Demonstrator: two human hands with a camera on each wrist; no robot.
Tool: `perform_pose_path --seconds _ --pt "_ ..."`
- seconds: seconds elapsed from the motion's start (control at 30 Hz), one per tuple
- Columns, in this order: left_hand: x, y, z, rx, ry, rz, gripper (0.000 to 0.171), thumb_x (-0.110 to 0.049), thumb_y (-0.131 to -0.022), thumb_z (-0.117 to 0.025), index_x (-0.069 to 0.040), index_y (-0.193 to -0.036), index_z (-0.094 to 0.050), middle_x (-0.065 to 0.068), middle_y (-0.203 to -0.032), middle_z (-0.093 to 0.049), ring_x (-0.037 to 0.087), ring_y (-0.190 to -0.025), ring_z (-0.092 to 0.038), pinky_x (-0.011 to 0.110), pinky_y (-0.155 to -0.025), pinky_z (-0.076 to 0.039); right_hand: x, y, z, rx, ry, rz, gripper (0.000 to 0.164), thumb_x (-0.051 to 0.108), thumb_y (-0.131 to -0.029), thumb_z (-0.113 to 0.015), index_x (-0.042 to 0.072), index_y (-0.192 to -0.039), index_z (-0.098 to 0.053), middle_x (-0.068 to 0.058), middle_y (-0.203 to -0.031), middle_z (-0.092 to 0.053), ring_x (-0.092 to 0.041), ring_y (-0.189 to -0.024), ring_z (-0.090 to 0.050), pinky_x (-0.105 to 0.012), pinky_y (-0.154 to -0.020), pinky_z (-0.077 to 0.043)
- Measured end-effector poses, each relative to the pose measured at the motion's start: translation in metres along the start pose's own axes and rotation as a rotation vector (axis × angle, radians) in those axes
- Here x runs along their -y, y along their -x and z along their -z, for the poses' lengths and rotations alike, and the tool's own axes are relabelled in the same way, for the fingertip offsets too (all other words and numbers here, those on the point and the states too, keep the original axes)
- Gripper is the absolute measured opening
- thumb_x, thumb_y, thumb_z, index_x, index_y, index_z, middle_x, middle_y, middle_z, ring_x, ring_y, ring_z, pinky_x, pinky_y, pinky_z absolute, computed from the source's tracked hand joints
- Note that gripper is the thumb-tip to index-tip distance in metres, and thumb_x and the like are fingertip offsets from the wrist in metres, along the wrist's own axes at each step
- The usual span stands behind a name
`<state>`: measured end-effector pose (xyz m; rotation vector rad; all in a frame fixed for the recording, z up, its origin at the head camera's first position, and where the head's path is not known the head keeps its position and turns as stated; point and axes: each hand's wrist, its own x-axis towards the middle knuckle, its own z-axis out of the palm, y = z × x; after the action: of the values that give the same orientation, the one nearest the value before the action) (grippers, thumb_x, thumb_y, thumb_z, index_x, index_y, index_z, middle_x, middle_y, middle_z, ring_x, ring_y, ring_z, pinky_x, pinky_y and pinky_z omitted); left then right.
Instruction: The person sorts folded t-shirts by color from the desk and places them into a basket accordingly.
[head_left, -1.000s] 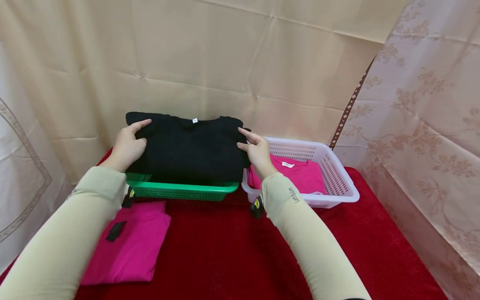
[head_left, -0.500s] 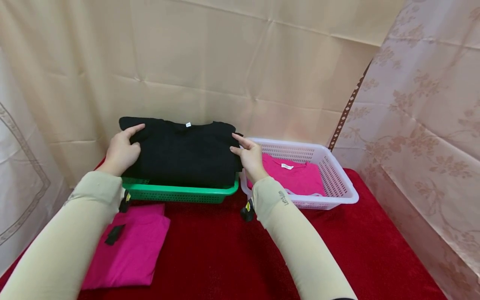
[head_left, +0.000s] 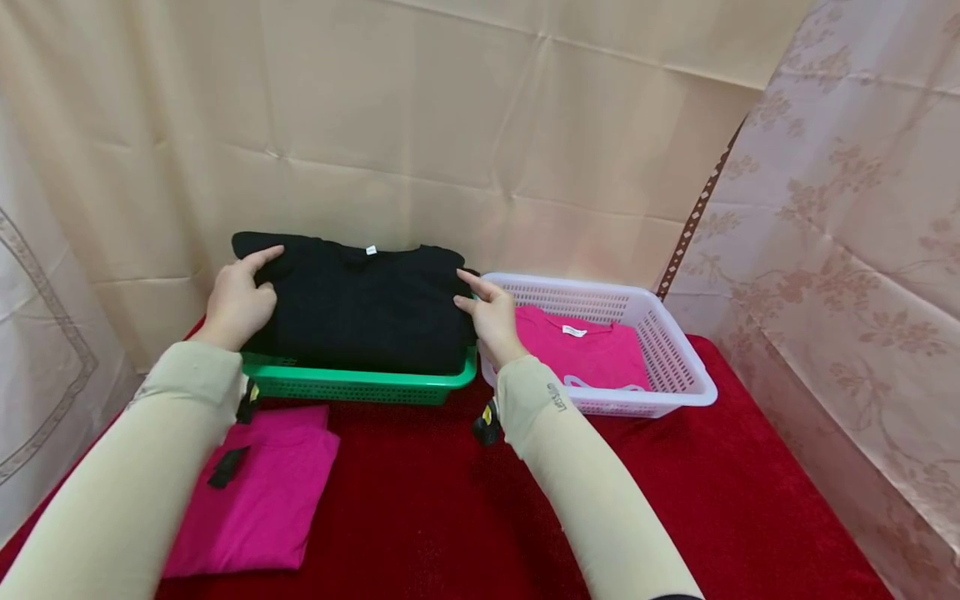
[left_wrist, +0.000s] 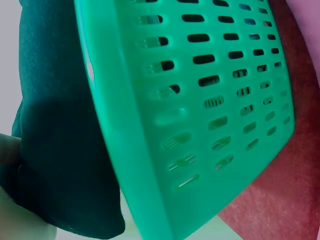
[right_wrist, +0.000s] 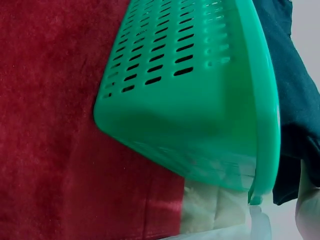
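Note:
A folded black T-shirt (head_left: 360,308) with a small white neck label is spread between my two hands over the green basket (head_left: 375,385). At its left side my left hand (head_left: 238,302) grips the cloth, index finger along the top of it. My right hand (head_left: 491,317) pinches the opposite side between thumb and fingers. Both wrist views show the shirt just above the basket's rim: dark cloth (left_wrist: 65,130) in the left one, dark cloth (right_wrist: 295,95) in the right. The shirt hides the inside of the basket.
A white basket (head_left: 686,367) holding a folded pink T-shirt (head_left: 592,354) stands to the right, close to the green one. Another folded pink T-shirt (head_left: 262,508) with a black patch lies front left on the red cloth (head_left: 420,508). A beige curtain (head_left: 420,125) hangs behind.
Both hands have shifted left and slightly down with the black T-shirt, so it now sits more squarely over the green basket. In the last half second the movement is small.

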<state>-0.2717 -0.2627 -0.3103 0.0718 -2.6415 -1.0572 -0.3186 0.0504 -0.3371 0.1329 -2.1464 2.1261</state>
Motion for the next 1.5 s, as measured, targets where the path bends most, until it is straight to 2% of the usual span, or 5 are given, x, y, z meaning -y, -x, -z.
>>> perform_pose_path --seconds 0.37,0.6,0.77,1.03,1.5 --pt "0.005 0.003 0.001 0.027 -0.060 0.021 0.066 -0.001 -0.091 -0.034 -0.010 -0.156 -0.029 0.033 -0.152 -0.033 0.056 -0.130 -0.030 0.065 -0.099 -0.035 -0.004 0.003 0.000 0.047 0.086 -0.059 0.044 -0.001 -0.094 -0.061 0.011 -0.136 -0.061 -0.010 -0.145 -0.055 -0.025 -0.142 -0.042 -0.041 -0.110 -0.045" --pt "0.021 0.008 0.012 -0.004 -0.149 0.041 0.063 -0.005 -0.088 -0.035 0.001 -0.150 -0.035 0.034 -0.140 -0.047 0.059 -0.123 -0.031 0.060 -0.097 -0.034 -0.008 0.001 0.012 0.023 0.027 -0.103 0.045 -0.005 -0.095 -0.057 -0.003 -0.140 -0.052 -0.023 -0.143 -0.053 -0.038 -0.124 -0.059 -0.041 -0.102 -0.051" --pt "0.023 0.011 0.016 0.036 -0.112 0.042 0.055 -0.014 -0.097 -0.039 -0.002 -0.150 -0.037 0.031 -0.147 -0.043 0.056 -0.122 -0.040 0.055 -0.086 -0.041 -0.007 0.005 0.014 0.025 -0.022 -0.096 0.045 -0.005 -0.095 -0.058 -0.003 -0.140 -0.052 -0.027 -0.140 -0.055 -0.041 -0.120 -0.061 -0.043 -0.100 -0.052" --pt "0.019 0.021 0.016 0.085 -0.031 -0.018 0.052 -0.020 -0.102 -0.047 0.001 -0.148 -0.039 0.030 -0.145 -0.046 0.052 -0.124 -0.047 0.061 -0.100 -0.040 0.000 0.019 0.009 0.056 -0.091 -0.062 0.040 -0.001 -0.096 -0.059 -0.002 -0.136 -0.056 -0.029 -0.132 -0.059 -0.031 -0.101 -0.070 -0.037 -0.093 -0.057" --pt "0.012 0.052 0.021 0.077 0.007 -0.097 0.050 -0.032 -0.103 -0.050 -0.003 -0.144 -0.048 0.023 -0.141 -0.054 0.033 -0.105 -0.053 0.023 -0.071 -0.042 0.006 0.053 0.007 0.180 -0.156 -0.126 0.037 0.009 -0.098 -0.060 0.002 -0.135 -0.058 -0.023 -0.134 -0.060 -0.037 -0.112 -0.067 -0.038 -0.097 -0.054"
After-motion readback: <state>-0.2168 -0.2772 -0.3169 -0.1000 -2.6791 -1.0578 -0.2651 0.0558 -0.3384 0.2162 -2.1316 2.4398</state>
